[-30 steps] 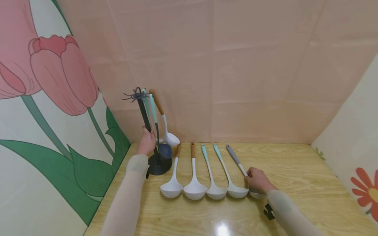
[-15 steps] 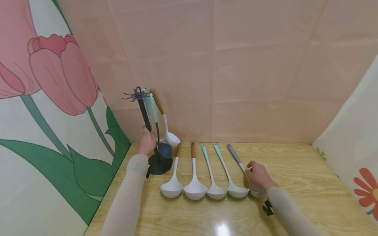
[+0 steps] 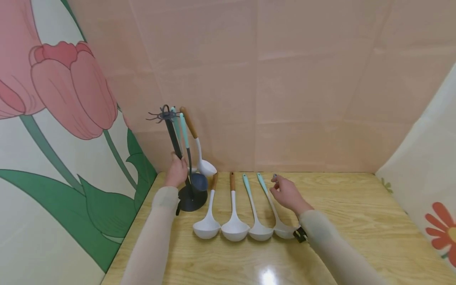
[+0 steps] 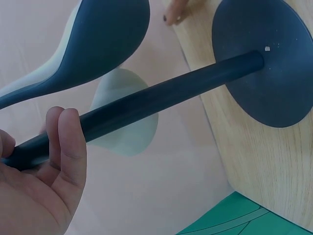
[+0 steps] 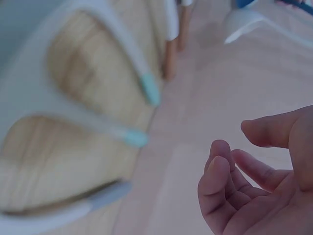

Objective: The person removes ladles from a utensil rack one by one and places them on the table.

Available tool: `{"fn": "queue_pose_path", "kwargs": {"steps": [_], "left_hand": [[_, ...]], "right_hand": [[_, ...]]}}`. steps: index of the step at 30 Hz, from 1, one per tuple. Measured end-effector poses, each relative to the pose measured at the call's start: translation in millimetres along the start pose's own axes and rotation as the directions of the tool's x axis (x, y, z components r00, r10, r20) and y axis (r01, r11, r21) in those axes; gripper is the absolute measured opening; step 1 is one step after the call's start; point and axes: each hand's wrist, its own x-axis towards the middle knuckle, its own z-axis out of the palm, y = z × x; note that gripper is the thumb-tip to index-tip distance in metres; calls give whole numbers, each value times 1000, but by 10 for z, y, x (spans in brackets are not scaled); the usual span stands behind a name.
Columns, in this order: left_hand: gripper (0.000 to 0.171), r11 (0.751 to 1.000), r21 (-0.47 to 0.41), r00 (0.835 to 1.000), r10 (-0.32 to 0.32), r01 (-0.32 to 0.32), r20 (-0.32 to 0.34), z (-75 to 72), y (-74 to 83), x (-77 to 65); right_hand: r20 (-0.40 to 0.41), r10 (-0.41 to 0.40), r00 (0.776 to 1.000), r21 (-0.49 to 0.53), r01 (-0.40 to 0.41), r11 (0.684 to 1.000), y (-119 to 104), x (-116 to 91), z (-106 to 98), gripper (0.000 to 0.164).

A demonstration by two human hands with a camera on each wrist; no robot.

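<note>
My left hand [image 3: 177,171] grips the black pole [image 4: 161,100] of a utensil stand, fingers curled round it. Hooks [image 3: 166,114] ring its top, and a round base [image 3: 192,202] rests on the table. From it hang a dark-bowled ladle [image 3: 199,182] with a teal handle and a white ladle [image 3: 206,168] with a brown handle. Over the row's right end is my right hand [image 3: 287,194], fingers loosely bent and holding nothing. A grey-handled ladle [image 5: 110,195] lies below it, mostly hidden in the head view. Beside that lies a teal-handled white ladle [image 3: 285,230].
Further left in the row lie another teal-handled ladle [image 3: 261,232] and two brown-handled ones, a middle ladle [image 3: 235,230] and an end ladle [image 3: 206,228]. The wooden table [image 3: 356,221] meets a pinkish backdrop [image 3: 320,99] behind. A tulip-printed panel [image 3: 71,91] stands at the left.
My right hand has left the grey-handled ladle's lower end and moved up and left, towards the handle ends. My left hand stays on the pole.
</note>
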Motion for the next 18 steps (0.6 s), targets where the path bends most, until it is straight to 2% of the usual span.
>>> {"fn": "queue_pose_path", "kwargs": {"steps": [5, 10, 14, 18], "left_hand": [[56, 1000, -4, 1000, -5, 5, 21, 9, -4, 15], [55, 1000, 0, 1000, -6, 6, 2, 4, -3, 10], [55, 1000, 13, 1000, -9, 9, -5, -4, 0, 0], [55, 1000, 17, 1000, -16, 16, -3, -4, 3, -9]], "right_hand": [[25, -18, 1000, 12, 18, 1000, -347, 117, 75, 35], [74, -34, 997, 60, 30, 998, -686, 226, 188, 37], [130, -89, 987, 154, 69, 986, -920, 322, 302, 43], [197, -119, 973, 220, 75, 973, -1131, 386, 385, 51]]}}
